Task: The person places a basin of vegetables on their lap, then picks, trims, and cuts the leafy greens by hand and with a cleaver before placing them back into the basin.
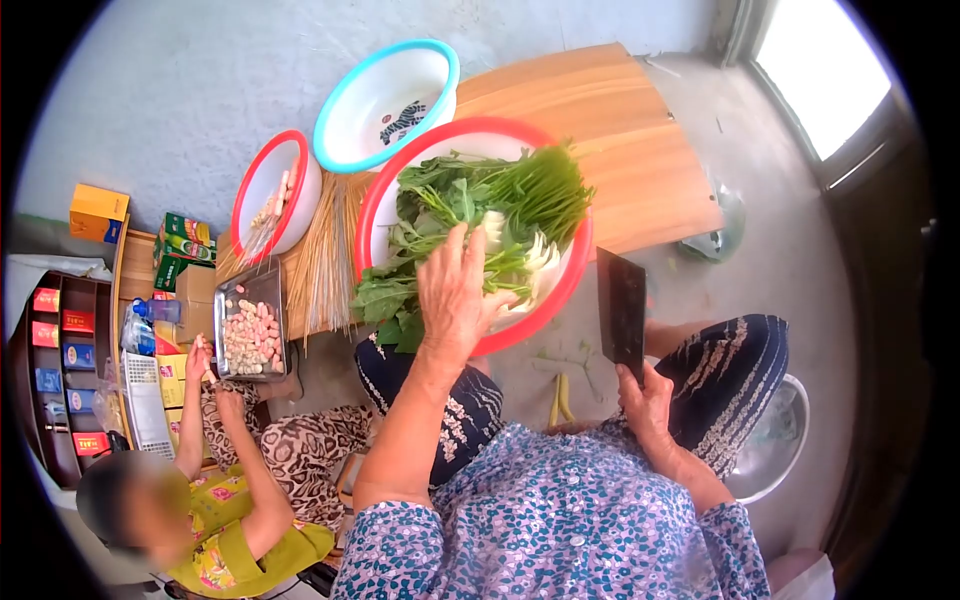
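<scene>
My left hand [455,290] lies over leafy greens [430,200] in a large red-rimmed basin [575,285], its thumb and fingers apart. Pale cut stalks [540,265] sit just right of the fingertips, and a bunch of thin green stems [545,195] fills the basin's upper right. My right hand [645,400] is closed round the handle of a dark, broad-bladed cleaver [622,310]. The blade points up, beside the basin and apart from it.
A wooden board [590,120] carries a blue-rimmed basin [385,95], a smaller red-rimmed basin [270,195] and thin sticks [325,255]. At left, a co-worker [250,500] sits beside a tray of pinkish pieces [250,335]. A metal bowl [775,440] stands on the floor at right.
</scene>
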### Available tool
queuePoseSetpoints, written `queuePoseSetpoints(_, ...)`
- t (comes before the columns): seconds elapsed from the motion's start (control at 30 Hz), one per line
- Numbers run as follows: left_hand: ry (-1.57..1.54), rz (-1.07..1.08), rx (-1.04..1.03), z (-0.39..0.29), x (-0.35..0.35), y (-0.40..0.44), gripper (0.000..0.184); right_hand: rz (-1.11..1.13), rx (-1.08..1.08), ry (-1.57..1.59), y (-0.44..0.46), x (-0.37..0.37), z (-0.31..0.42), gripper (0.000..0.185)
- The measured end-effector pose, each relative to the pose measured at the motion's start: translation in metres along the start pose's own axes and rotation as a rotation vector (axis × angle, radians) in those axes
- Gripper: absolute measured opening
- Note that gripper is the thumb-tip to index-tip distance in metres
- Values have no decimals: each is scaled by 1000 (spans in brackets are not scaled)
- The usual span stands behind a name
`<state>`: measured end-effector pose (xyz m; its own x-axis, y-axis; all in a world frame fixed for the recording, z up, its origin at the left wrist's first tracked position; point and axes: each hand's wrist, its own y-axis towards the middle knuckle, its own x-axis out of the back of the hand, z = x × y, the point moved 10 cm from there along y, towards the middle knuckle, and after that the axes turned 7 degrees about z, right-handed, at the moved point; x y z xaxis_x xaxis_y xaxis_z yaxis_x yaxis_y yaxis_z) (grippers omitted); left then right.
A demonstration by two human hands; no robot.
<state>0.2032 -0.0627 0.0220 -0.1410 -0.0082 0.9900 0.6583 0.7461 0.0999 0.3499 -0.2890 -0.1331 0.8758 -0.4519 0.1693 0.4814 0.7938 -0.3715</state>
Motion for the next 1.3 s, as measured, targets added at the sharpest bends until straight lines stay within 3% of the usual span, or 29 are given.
queuePoseSetpoints(0.07,45,-21,-77,5,12,6,86,-10,27,-1,3,0,-4,17)
queuePoseSetpoints(0.13,-252,67,-124,32,-1,16,67,-11,23,22,3,0,-1,17)
queuePoseSetpoints(0.17,-565,-7,-79,56,-4,24,43,-10,11,44,4,0,-1,17)
queuePoseSetpoints(0.2,-563,-12,-81,66,-7,32,43,-11,16,44,5,-1,-2,17)
queuePoseSetpoints(0.27,-81,-116,-96,71,-2,44,32,4,16,43,5,-2,-7,16)
queuePoseSetpoints(0.5,-79,0,-90,76,-15,63,23,8,17,69,3,-3,-2,16)
queuePoseSetpoints(0.57,17,-70,-215,70,-15,61,15,-1,0,81,4,-2,-5,16)
queuePoseSetpoints(0.73,134,-62,-290,39,3,49,9,9,-19,69,5,-1,-4,16)
queuePoseSetpoints(0.83,149,77,-324,17,-3,33,8,12,-22,61,6,-2,-7,18)
queuePoseSetpoints(0.9,-71,291,-245,27,-25,31,6,18,-21,66,6,-3,-6,21)
queuePoseSetpoints(1.0,-212,242,-185,33,-9,49,13,23,-71,109,6,-6,-6,21)
queuePoseSetpoints(1.03,-203,313,-66,35,-5,59,16,22,-79,121,7,-6,-8,20)
queuePoseSetpoints(1.17,-256,108,-9,43,-12,105,18,17,-114,165,7,-8,-8,21)
queuePoseSetpoints(1.23,-350,-24,-93,34,-27,123,19,23,-111,185,8,-9,-3,21)
queuePoseSetpoints(1.3,-333,11,-71,28,-46,133,21,33,-111,213,8,-11,2,21)
